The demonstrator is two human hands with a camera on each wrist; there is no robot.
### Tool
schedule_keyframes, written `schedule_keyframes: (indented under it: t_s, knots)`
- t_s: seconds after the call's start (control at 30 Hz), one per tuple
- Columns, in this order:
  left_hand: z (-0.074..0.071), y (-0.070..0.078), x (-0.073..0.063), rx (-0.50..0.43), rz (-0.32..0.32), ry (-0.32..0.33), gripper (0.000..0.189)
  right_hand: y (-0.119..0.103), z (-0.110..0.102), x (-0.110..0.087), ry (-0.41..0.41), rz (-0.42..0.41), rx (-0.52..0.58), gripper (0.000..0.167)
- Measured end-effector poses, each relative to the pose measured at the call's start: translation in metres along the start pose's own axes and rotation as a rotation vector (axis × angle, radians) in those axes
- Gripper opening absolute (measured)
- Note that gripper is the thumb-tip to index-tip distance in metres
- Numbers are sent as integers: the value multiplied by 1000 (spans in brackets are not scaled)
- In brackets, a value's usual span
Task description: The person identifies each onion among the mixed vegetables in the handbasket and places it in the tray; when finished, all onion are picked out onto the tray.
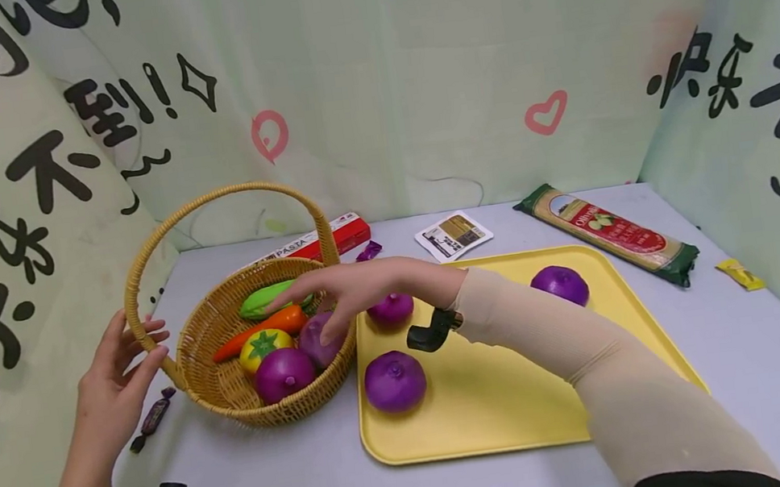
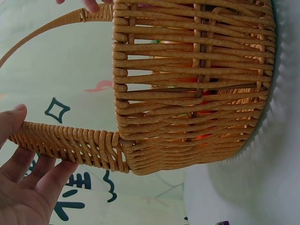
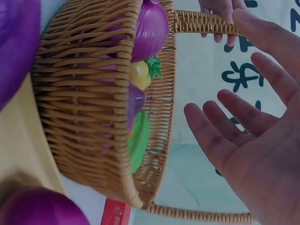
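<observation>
My left hand holds the wicker basket's handle near its base, the thumb on one side and fingers on the other. Over the open basket hovers my right hand, fingers apart and nothing held in the right wrist view. Beneath it lie two purple onions, one in front and one partly under the fingers. Beside them sit a yellow vegetable with a green leafy top, a carrot and a long green vegetable.
Several purple onions, one nearest the basket, lie on a yellow tray. Behind are a red pasta box, a white packet and a long pasta bag. Wrapped candies lie about.
</observation>
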State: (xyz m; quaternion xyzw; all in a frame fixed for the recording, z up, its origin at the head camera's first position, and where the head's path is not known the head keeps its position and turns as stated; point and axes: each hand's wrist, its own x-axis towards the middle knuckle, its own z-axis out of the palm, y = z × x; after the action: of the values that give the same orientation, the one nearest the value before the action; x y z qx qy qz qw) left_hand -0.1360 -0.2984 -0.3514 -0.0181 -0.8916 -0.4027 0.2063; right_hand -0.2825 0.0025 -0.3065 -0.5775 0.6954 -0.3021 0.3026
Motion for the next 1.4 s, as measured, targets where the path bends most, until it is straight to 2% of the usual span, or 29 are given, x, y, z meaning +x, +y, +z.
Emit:
schedule_keyframes:
  t_s: [0.17,0.47,0.73,0.93,1.2,1.4]
  knots:
    - [0,-1,0,5,-2,2,64,1,0,16,-82,5,50,68]
    - [0,1,0,0,-18,-3,64,0,4,37,-181,68,-52,66]
    - [0,1,1,-2,-26,-8,64,-1,8,50,-225,66,-158,63]
    - [0,1,0,-4,-22,-3,64,6,11,59,-288,60,-203,63]
    - [-1,3,1,-10,-23,-4,64,7,15,66,-313,89,-269,65]
    - [-1,1,0,-4,-22,-2,65,7,17,72,-291,105,-347,65]
